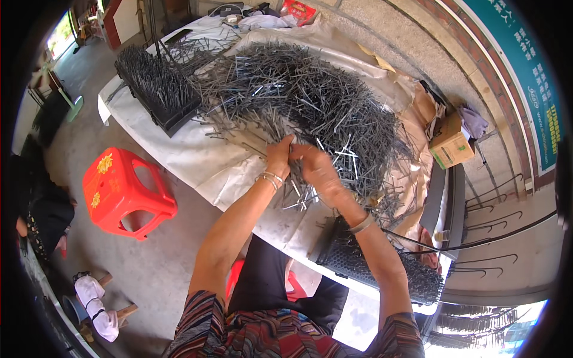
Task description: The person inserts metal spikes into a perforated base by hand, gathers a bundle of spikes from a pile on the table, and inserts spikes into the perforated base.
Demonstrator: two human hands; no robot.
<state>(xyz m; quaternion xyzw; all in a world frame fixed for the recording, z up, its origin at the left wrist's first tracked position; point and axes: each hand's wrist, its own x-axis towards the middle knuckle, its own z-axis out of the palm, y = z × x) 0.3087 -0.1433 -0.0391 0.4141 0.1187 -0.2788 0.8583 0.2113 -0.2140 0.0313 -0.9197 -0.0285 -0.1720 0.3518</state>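
two bare hands: left hand (278,158) and right hand (319,170), fingers close together at the near edge of the heap; whether either grips a piece, cannot tell. one large heap of loose dark rods (280,77) on the white-covered table (191,170), apparently left to handle. one black tray (179,123), upper left, densely filled, seemingly done. one second tray (343,256), lower right, seemingly part filled.

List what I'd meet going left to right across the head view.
Red plastic stool with yellow flowers → bare left hand → bare right hand → yellow-brown cardboard box → long teal wall banner.
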